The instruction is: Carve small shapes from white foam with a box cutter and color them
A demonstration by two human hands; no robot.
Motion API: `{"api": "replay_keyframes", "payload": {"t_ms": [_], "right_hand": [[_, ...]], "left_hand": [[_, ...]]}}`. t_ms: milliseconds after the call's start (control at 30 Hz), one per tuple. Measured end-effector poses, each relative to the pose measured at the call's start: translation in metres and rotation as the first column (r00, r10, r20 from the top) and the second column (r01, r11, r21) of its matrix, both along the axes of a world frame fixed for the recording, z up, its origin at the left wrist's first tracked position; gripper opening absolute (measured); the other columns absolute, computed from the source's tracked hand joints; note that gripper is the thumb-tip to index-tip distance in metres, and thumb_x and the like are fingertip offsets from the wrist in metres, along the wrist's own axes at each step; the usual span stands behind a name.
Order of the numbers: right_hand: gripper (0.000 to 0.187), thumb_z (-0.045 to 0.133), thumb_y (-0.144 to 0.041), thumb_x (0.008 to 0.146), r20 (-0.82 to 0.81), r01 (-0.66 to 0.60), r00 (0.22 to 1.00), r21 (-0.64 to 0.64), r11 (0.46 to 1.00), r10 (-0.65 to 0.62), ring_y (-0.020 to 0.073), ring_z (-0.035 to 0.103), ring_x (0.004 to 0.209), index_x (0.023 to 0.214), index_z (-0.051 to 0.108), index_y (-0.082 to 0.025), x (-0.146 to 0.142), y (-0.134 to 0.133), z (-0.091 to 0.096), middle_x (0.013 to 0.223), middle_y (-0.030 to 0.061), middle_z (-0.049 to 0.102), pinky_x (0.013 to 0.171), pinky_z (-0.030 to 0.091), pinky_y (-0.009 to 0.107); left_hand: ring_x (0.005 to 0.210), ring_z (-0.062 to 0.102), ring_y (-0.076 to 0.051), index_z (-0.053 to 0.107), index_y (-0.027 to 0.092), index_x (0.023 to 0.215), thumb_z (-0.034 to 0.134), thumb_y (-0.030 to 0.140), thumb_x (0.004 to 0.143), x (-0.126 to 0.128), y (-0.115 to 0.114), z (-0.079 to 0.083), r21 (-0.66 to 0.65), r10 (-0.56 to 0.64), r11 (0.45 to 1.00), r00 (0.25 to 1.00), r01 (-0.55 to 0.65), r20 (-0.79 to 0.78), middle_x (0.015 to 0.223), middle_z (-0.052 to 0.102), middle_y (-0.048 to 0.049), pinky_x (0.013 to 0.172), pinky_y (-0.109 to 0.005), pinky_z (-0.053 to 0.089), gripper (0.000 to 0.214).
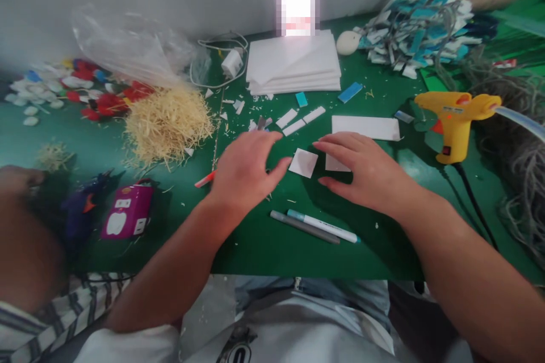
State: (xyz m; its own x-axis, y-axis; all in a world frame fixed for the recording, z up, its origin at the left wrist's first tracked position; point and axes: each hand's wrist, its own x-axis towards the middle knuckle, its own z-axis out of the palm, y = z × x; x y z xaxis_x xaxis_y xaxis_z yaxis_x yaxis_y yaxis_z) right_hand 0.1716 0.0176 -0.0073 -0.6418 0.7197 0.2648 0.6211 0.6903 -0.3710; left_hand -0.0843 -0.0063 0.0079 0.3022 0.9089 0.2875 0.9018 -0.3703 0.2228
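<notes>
The left hand [247,170] is palm down, fingers loosely together and thumb stretched right toward a small white foam square [303,163]. The square lies on the green table [255,255] between the two hands; I cannot tell whether the thumb touches it. The right hand [366,173] lies flat, fingers straight and close together, their tips on a second white piece [337,165].

Both pieces look light, so a flat palm sliding sideways could likely skid or flick them off their spot. The right forearm passes near the cord of the yellow glue gun [453,119]; a snag might topple the gun toward the white strip [366,127].

Two pens [315,226] lie near the wrists and could roll. An orange tool [205,180] pokes out under the left hand. Farther left are a straw pile [166,122], a purple box [128,212] and another person's arm [19,227]. A stack of white sheets [293,62] sits at the far side.
</notes>
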Motion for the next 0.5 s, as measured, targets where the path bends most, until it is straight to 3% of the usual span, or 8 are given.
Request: {"api": "replay_keyframes", "payload": {"t_ms": [67,167,300,400,500], "right_hand": [[0.048,0.062,-0.033,0.094,-0.013,-0.054,0.998,-0.031,0.998,0.054,0.0342,0.065,0.128,0.138,0.067,-0.015,-0.007,-0.001,-0.001,0.138,0.0168,0.072,0.108,0.054,0.056],[0.053,0.064,-0.031,0.092,0.012,-0.049,0.999,-0.038,0.998,0.050,0.0346,0.064,0.129,0.143,0.064,-0.015,-0.017,0.000,-0.003,0.139,0.0173,0.070,0.109,0.052,0.056],[0.053,0.062,-0.027,0.092,0.068,-0.025,0.997,-0.016,1.000,0.026,0.0355,0.066,0.122,0.141,0.065,-0.009,-0.025,0.002,-0.005,0.129,0.0204,0.073,0.106,0.053,0.057],[0.049,0.058,-0.024,0.093,0.056,-0.027,0.998,-0.057,0.998,0.030,0.0353,0.066,0.120,0.140,0.066,-0.013,-0.023,0.004,-0.006,0.126,0.0196,0.074,0.104,0.054,0.059],[0.056,0.055,-0.016,0.089,0.022,-0.056,0.998,-0.090,0.994,0.058,0.0336,0.065,0.126,0.144,0.063,-0.017,-0.017,0.004,-0.006,0.134,0.0168,0.073,0.112,0.049,0.062]], "left_hand": [[0.088,0.076,-0.030,0.073,0.023,0.107,0.072,0.039,0.092,-0.012,0.000,0.009,0.024,0.178,0.984,0.980,-0.176,-0.091,0.099,0.078,-0.0087,0.076,-0.042,0.061,0.022],[0.055,0.064,-0.024,0.072,0.027,0.087,0.079,0.047,0.083,-0.026,0.002,0.013,-0.024,0.263,0.961,0.938,-0.275,-0.225,0.071,0.072,-0.0028,0.051,-0.034,0.048,0.022],[0.044,0.056,-0.022,0.072,0.029,0.089,0.081,0.042,0.078,-0.028,0.005,0.003,-0.063,0.245,0.960,0.924,-0.274,-0.295,0.058,0.064,0.0006,0.042,-0.030,0.037,0.020],[0.039,0.050,-0.019,0.072,0.029,0.091,0.078,0.035,0.075,-0.027,0.006,-0.004,0.007,0.218,0.974,0.929,-0.226,-0.298,0.053,0.060,0.0036,0.039,-0.028,0.031,0.017],[0.038,0.047,-0.018,0.071,0.028,0.091,0.072,0.027,0.075,-0.027,0.005,-0.001,0.054,0.229,0.973,0.933,-0.223,-0.278,0.053,0.059,0.0036,0.039,-0.028,0.030,0.016]]}}
